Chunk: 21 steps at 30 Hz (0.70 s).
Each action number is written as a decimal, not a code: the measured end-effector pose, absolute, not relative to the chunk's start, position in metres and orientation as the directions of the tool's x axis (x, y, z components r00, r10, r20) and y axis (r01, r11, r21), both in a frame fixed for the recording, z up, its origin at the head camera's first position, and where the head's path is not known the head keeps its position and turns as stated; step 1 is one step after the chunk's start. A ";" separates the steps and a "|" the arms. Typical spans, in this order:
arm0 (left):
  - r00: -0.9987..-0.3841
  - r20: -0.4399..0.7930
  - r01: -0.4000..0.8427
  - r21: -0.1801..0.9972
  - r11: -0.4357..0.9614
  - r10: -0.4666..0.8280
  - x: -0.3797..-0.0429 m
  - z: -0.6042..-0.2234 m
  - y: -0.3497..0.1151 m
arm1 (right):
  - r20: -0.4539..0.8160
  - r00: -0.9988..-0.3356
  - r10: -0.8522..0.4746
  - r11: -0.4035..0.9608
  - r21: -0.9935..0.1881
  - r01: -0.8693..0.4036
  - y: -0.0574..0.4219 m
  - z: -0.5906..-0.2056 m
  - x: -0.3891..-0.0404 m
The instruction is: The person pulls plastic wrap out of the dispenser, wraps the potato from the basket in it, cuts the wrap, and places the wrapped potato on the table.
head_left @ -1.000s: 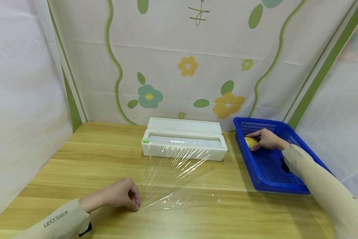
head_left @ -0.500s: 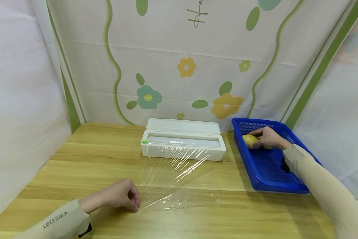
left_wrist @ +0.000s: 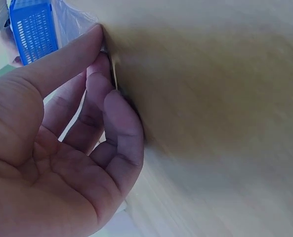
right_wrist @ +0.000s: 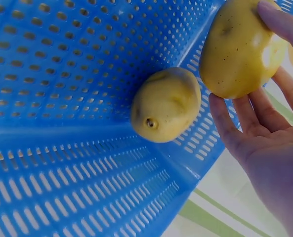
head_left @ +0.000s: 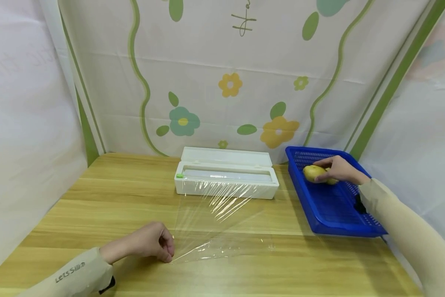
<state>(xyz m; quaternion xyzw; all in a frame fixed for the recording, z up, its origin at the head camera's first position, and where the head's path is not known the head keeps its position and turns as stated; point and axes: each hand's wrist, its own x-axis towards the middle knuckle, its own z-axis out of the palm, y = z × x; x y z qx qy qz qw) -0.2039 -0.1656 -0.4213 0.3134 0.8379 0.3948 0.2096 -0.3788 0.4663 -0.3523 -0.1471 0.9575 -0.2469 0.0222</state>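
In the head view my left hand (head_left: 153, 243) pinches the near left corner of a clear plastic wrap sheet (head_left: 222, 222), low over the wooden table. The sheet runs back to a white wrap dispenser box (head_left: 226, 189), whose lid stands raised. Over on the right, my right hand (head_left: 339, 170) grips a yellow potato (right_wrist: 240, 49) inside the blue basket (head_left: 333, 227). The right wrist view shows thumb and fingers on opposite sides of that potato. A second potato (right_wrist: 166, 104) rests in the basket, partly behind my hand in the head view.
Bare wooden tabletop (head_left: 111, 202) lies left of the dispenser. A printed cloth (head_left: 207, 49) hangs behind the table, with more cloth along both sides. The basket's walls rise around the potatoes, close to the table's right edge.
My right hand has lifted the potato slightly off the basket, uncovering more of the second one. My left hand keeps its pinch on the wrap corner, unmoved.
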 end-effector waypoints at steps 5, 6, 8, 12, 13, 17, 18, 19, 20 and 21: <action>-0.716 -0.112 0.360 0.786 0.503 0.689 -0.203 -0.421 -0.165 | 0.023 -0.964 -0.266 0.832 -0.499 -0.241 0.466 -0.345 -0.371; -0.717 -0.112 0.361 0.784 0.504 0.688 -0.203 -0.420 -0.165 | 0.025 -0.964 -0.266 0.832 -0.499 -0.243 0.466 -0.343 -0.369; -0.717 -0.111 0.364 0.782 0.505 0.688 -0.203 -0.419 -0.165 | 0.026 -0.965 -0.259 0.834 -0.497 -0.237 0.465 -0.340 -0.366; -0.719 -0.107 0.370 0.777 0.509 0.687 -0.202 -0.419 -0.164 | 0.031 -0.968 -0.248 0.836 -0.497 -0.231 0.463 -0.332 -0.360; -0.719 -0.105 0.373 0.777 0.508 0.687 -0.202 -0.419 -0.164 | 0.029 -0.970 -0.243 0.836 -0.501 -0.224 0.462 -0.330 -0.358; -0.719 -0.094 0.382 0.774 0.505 0.688 -0.201 -0.419 -0.165 | 0.027 -0.968 -0.248 0.824 -0.520 -0.225 0.454 -0.321 -0.349; -0.719 -0.093 0.383 0.774 0.504 0.689 -0.201 -0.419 -0.165 | 0.028 -0.967 -0.253 0.823 -0.519 -0.230 0.451 -0.320 -0.346; -0.718 -0.092 0.385 0.774 0.503 0.690 -0.200 -0.419 -0.165 | 0.031 -0.966 -0.257 0.821 -0.520 -0.235 0.449 -0.319 -0.344; -0.718 -0.091 0.387 0.772 0.504 0.690 -0.200 -0.419 -0.165 | 0.037 -0.966 -0.258 0.821 -0.519 -0.239 0.448 -0.318 -0.343; -0.718 -0.090 0.388 0.772 0.504 0.691 -0.199 -0.418 -0.164 | 0.042 -0.965 -0.260 0.822 -0.514 -0.243 0.447 -0.318 -0.342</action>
